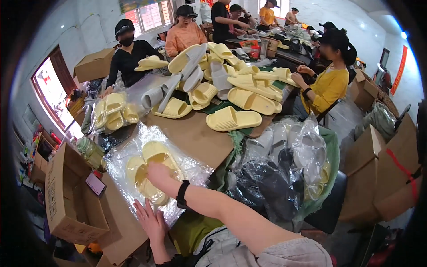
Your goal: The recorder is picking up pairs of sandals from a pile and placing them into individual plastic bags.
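A clear plastic bag (pixel 133 153) lies on the brown table in front of me with a pair of pale yellow slippers (pixel 153 153) inside. My right hand (pixel 159 173) reaches across and presses flat on the bagged slippers; a black band sits on that wrist. My left hand (pixel 151 221) lies open with fingers spread at the bag's near edge, on the cardboard. Neither hand grips anything.
A heap of loose yellow and grey slippers (pixel 222 84) covers the table beyond. An open cardboard box (pixel 66 196) with a phone (pixel 95 184) stands at my left. Bagged slippers (pixel 284 173) pile at my right. Several people sit around the table; more boxes (pixel 391 173) are at right.
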`<move>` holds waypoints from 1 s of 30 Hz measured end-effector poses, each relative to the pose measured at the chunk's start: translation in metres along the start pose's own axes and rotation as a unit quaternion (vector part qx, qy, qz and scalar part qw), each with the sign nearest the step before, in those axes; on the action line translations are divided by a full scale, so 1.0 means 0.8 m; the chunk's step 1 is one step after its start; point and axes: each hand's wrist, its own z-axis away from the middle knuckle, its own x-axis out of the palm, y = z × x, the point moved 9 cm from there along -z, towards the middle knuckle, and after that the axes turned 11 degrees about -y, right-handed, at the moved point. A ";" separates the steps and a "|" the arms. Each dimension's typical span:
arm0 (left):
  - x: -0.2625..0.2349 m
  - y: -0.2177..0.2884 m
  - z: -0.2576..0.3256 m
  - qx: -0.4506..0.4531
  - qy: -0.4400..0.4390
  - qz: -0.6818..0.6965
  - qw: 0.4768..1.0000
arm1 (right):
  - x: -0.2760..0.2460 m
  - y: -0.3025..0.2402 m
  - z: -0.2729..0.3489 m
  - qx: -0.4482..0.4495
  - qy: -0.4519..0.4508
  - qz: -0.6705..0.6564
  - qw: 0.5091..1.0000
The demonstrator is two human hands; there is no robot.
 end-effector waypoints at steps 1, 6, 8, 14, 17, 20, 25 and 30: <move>-0.002 -0.002 0.000 0.001 0.015 0.000 1.000 | 0.013 0.000 -0.014 -0.014 0.011 -0.001 1.000; -0.002 0.004 -0.005 -0.003 0.017 0.011 1.000 | 0.004 0.006 -0.029 -0.052 0.071 0.071 0.994; 0.005 0.003 -0.005 0.008 0.032 0.025 0.999 | -0.005 0.005 -0.029 -0.069 0.076 0.087 0.991; -0.004 -0.010 0.002 -0.023 0.052 0.071 0.996 | -0.021 0.008 -0.001 -0.081 0.047 0.009 0.996; -0.006 -0.001 -0.002 -0.025 0.036 0.071 0.996 | -0.038 0.026 0.020 -0.085 0.054 -0.010 0.995; -0.004 -0.004 -0.001 -0.015 0.016 0.070 0.997 | -0.080 0.026 0.058 -0.124 0.081 -0.050 0.988; 0.011 -0.015 0.003 -0.006 0.026 0.042 0.999 | -0.210 0.046 0.155 -0.119 0.093 -0.100 0.984; 0.006 -0.012 0.005 -0.001 0.034 0.057 0.998 | -0.352 0.116 0.274 0.011 0.151 0.056 0.987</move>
